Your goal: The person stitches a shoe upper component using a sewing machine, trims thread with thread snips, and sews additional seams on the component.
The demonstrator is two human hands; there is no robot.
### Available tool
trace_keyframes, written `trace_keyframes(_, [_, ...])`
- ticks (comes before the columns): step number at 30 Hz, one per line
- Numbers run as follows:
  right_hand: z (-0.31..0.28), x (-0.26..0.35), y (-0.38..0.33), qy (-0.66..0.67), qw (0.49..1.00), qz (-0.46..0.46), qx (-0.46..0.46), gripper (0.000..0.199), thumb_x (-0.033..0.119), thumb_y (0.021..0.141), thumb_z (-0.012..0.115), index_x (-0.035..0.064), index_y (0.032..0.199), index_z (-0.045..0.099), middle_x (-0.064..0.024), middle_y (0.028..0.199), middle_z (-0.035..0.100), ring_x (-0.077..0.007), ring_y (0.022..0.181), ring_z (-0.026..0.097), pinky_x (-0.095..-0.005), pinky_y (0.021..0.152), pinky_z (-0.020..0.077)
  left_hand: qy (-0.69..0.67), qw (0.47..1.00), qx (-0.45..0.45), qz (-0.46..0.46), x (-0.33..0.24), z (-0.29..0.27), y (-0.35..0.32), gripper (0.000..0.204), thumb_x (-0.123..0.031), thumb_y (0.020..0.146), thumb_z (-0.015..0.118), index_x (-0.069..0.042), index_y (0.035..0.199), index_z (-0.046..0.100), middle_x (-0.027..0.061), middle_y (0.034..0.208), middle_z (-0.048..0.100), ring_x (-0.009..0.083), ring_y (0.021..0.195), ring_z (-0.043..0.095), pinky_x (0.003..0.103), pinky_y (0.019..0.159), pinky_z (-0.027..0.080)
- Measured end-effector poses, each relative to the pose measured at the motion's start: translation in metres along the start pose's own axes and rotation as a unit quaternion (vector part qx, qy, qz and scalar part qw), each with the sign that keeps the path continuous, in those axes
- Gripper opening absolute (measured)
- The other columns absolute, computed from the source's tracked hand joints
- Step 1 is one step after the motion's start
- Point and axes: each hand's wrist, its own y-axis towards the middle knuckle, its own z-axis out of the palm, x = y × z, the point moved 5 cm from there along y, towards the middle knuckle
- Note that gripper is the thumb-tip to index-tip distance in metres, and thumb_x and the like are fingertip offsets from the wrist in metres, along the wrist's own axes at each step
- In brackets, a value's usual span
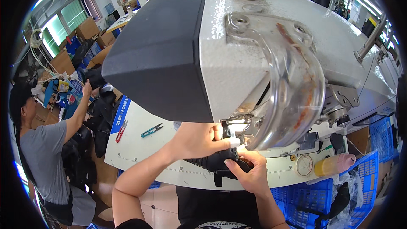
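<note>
A black fabric piece [216, 163] lies bunched under the needle area of a large white and dark grey sewing machine [237, 68]. My left hand [197, 140] is closed on its upper part, close to the lit presser foot [239, 125]. A white cover sits on the tip of a left-hand digit, and the other left fingers are partly hidden. My right hand [250, 171] pinches the near right edge of the same piece, thumb on top. A clear curved guard [292, 85] stands just above and right of my hands.
Red-handled snips [121, 131] and teal snips [151, 130] lie on the white table [140, 152] at left. A yellow bottle with pink cap [335, 165] and a round clear dish [304, 165] are at right, above blue crates [305, 197]. A co-worker [46, 144] stands at far left.
</note>
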Motion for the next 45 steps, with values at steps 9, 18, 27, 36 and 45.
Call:
trace_keyframes(9, [0.002,-0.020,-0.007,0.077,0.992,0.097,0.009,0.029,0.020,0.082,0.077,-0.0027,0.099,0.068,-0.0028,0.077,0.066,-0.0060,0.067,0.059,-0.0197,0.062,0.0472,-0.099,0.995,-0.027,0.005,0.011,-0.002,0.003,0.026,-0.019,0.077,0.069,-0.002,0.065,0.054,0.0007,0.048,0.041,0.0085,0.044,0.038,0.029,0.043,0.031])
trace_keyframes(18, [0.001,-0.010,-0.001,0.138,0.988,0.065,-0.034,0.039,0.015,0.082,0.077,-0.0051,0.110,0.061,-0.0098,0.098,0.068,-0.0113,0.086,0.064,-0.0248,0.077,0.0519,-0.055,0.997,-0.009,-0.044,0.012,-0.006,0.001,0.033,-0.021,0.083,0.064,-0.001,0.060,0.050,0.0023,0.047,0.037,0.0096,0.042,0.032,0.031,0.042,0.026])
trace_keyframes(27, [0.005,-0.001,0.001,0.101,0.989,0.092,-0.062,0.043,0.004,0.076,0.077,-0.0026,0.115,0.060,-0.0066,0.104,0.061,-0.0090,0.086,0.058,-0.0238,0.076,0.0481,-0.013,0.999,0.020,0.049,0.023,-0.006,0.014,0.034,-0.022,0.082,0.064,-0.002,0.057,0.052,0.0023,0.044,0.041,0.0115,0.040,0.033,0.033,0.041,0.027])
trace_keyframes(36, [0.003,0.002,0.004,0.104,0.987,0.103,-0.073,0.035,0.006,0.076,0.077,-0.0003,0.108,0.064,-0.0016,0.093,0.061,-0.0079,0.081,0.056,-0.0228,0.075,0.0458,-0.005,0.995,-0.019,0.096,0.032,-0.003,0.016,0.029,-0.023,0.081,0.069,-0.002,0.064,0.061,0.0065,0.052,0.055,0.0171,0.043,0.046,0.034,0.045,0.035])
trace_keyframes(45, [0.004,0.008,0.016,0.049,0.996,0.011,-0.076,0.034,0.007,0.077,0.077,-0.0007,0.108,0.064,-0.0037,0.094,0.064,-0.0088,0.081,0.058,-0.0239,0.076,0.0469,0.061,0.980,-0.019,0.189,0.010,-0.026,0.021,0.021,-0.018,0.082,0.067,0.001,0.073,0.066,0.0109,0.061,0.060,0.0213,0.050,0.051,0.036,0.050,0.041])
